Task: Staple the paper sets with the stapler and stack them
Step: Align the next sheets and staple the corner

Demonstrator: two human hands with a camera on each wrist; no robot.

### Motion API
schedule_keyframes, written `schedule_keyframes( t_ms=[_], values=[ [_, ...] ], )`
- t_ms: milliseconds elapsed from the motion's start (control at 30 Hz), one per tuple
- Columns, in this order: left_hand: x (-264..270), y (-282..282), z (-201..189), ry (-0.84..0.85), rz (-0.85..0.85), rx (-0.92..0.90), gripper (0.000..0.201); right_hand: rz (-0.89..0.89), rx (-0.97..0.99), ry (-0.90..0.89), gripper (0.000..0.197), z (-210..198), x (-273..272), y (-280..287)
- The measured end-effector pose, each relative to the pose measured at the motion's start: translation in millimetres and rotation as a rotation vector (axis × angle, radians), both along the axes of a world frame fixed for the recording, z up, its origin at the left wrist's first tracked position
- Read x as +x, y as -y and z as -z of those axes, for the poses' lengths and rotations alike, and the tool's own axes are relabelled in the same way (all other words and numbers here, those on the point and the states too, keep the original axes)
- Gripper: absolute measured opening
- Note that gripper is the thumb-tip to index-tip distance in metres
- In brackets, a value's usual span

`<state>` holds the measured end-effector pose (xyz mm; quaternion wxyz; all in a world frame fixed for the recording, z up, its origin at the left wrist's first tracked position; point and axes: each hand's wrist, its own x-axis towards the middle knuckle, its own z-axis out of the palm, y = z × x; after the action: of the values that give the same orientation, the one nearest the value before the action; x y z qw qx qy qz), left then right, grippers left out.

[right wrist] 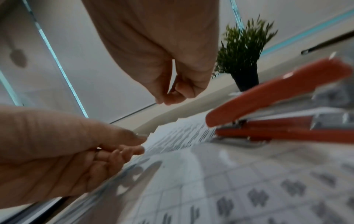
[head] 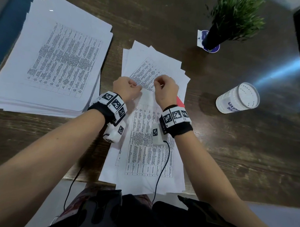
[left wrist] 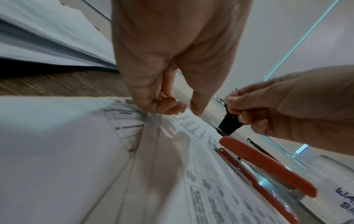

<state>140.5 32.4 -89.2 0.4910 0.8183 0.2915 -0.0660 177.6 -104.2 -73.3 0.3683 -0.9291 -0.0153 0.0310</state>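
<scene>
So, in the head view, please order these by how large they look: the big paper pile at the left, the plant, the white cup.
Largest to smallest:
1. Paper pile, clearly the largest.
2. Plant.
3. White cup.
The plant rises toward the camera, so its lead over the cup is uncertain.

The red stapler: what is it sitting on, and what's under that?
The red stapler rests on the printed sheets near the person's right hand, its mouth over their edge. More sheets fan out beyond. Below them only the table shows; anything under the papers is hidden.
</scene>
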Motion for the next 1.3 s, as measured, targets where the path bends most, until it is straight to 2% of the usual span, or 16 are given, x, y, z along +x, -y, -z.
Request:
schedule_keyframes(
  t_ms=[167, 333, 433, 500, 600, 800, 933, 1067, 1200, 1300],
  values=[
    [-10, 29, -19, 0.067, 0.170, -0.018, 0.018, 0.116, -0.038, 0.105, 0.016, -20, 0, 59],
    [-8, 73, -27, 0.040, 0.375, -0.083, 0.016, 0.378, -0.181, 0.263, 0.020, -48, 15, 154],
    [-5, 99, -39, 0.081, 0.432, -0.086, 0.021, 0.490, -0.261, 0.307, 0.024, -65, 25, 203],
    [-1, 117, -44, 0.105, 0.422, -0.165, 0.023, 0.537, -0.293, 0.270, 0.028, -71, 32, 226],
    [3, 138, -48, 0.080, 0.411, -0.329, 0.016, 0.536, -0.248, 0.188, 0.032, -71, 40, 246],
    [26, 175, -64, 0.088, 0.530, -0.360, 0.006, 0.366, -0.381, 0.040, 0.030, -59, 28, 259],
    [55, 207, -88, 0.160, 0.574, -0.355, 0.011, 0.321, -0.280, 0.129, 0.023, -45, 25, 271],
    [89, 237, -108, 0.266, 0.549, -0.315, 0.012, 0.333, -0.189, 0.262, 0.017, -42, 28, 278],
    [112, 262, -111, 0.339, 0.582, -0.245, 0.012, 0.428, -0.141, 0.415, 0.022, -35, 20, 288],
    [116, 275, -102, 0.357, 0.678, -0.122, 0.013, 0.413, -0.144, 0.398, 0.022, -28, 14, 292]
  ],
)
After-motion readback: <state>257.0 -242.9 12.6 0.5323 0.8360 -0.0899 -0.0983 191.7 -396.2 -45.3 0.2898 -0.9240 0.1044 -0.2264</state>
